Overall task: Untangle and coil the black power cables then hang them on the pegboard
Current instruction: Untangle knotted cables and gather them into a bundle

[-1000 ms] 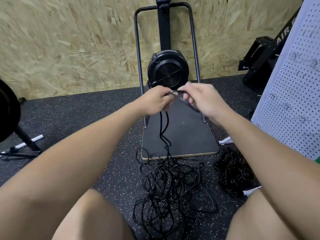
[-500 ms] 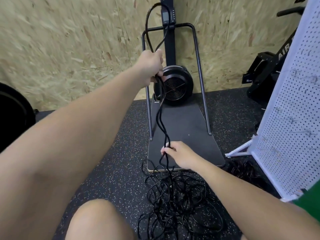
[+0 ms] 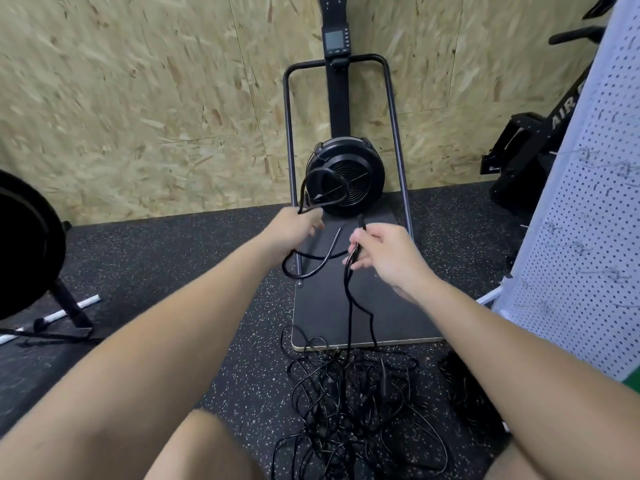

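Left hand [image 3: 294, 228] grips a cable [image 3: 323, 188] loop; right hand [image 3: 384, 252] pinches it, tangle [image 3: 349, 403] at 6 o'clock, pegboard [image 3: 588, 237] at 3.

left hand [image 3: 294, 230] grips cable loop [image 3: 323, 188] | right hand [image 3: 384, 254] pinches cable [image 3: 349, 299] | tangle [image 3: 353, 403] on floor

Both forearms are bare, with no sleeves, watch or rings on the left hand [image 3: 294, 230] or right hand [image 3: 388, 254]; both knees are bare too.

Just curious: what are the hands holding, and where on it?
Black cable: left hand grips coiled loops; right hand pinches the strand rising from the floor tangle.
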Demonstrator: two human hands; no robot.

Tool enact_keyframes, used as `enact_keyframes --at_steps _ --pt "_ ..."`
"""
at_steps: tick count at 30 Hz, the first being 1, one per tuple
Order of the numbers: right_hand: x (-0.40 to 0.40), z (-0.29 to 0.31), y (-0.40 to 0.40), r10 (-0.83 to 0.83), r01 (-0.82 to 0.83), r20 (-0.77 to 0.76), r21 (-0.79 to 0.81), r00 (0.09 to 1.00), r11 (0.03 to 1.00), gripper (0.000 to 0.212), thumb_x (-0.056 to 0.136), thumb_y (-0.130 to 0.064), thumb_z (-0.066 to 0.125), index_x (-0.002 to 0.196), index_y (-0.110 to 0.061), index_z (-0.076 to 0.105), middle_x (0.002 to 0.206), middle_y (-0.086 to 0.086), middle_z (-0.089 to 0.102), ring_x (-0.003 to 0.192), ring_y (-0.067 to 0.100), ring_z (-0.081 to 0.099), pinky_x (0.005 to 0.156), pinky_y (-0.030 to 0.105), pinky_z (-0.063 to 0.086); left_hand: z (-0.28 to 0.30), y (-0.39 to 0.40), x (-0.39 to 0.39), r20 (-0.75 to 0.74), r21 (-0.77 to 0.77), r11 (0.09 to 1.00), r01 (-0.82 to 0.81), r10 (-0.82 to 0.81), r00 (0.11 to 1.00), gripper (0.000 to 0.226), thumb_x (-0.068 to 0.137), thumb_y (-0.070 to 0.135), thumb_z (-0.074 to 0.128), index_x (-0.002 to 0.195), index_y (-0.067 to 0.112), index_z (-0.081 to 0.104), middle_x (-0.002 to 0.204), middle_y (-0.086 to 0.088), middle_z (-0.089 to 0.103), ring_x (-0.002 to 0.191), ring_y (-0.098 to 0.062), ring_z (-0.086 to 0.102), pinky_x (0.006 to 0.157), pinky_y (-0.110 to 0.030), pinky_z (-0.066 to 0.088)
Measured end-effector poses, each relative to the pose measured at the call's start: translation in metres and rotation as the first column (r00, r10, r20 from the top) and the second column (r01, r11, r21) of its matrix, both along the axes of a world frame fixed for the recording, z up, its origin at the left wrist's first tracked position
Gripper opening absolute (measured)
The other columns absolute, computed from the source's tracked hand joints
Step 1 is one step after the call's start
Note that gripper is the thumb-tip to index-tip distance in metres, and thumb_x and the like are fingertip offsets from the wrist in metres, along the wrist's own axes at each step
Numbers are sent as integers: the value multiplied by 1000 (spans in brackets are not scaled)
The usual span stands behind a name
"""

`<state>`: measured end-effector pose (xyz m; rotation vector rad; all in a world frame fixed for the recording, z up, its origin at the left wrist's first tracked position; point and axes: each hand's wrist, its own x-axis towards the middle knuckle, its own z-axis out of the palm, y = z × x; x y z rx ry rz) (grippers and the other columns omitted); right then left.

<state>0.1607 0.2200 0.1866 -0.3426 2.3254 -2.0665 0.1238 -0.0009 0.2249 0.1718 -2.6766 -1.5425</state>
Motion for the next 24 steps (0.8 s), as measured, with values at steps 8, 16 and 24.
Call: enact_keyframes --at_steps 8,16,24 --pt "-17 67 -6 -87 83 -38 -112 995 990 29 112 -18 63 92 0 74 78 8 75 65 29 76 69 51 66 -23 42 40 -91 533 758 376 -390 916 17 111 26 66 121 12 72 130 -11 77 68 -4 49 63 -22 32" --pt "-20 67 0 -59 45 -52 -229 997 972 16 107 -15 73 103 1 75 94 12 79 90 26 83 80 33 67 10 49 27 -315 197 971 135 -68 947 34 112 19 53 81 19 66 69 4 64 62 -19 48 57 -33 36" --pt "23 -52 -2 21 -32 62 186 998 982 72 90 -63 83 149 -30 61 143 -19 67 129 3 63 116 39 48 84 50 -10 -295 336 940 57 47 954 36 116 30 48 85 17 61 68 6 54 58 -13 43 51 -28 34"
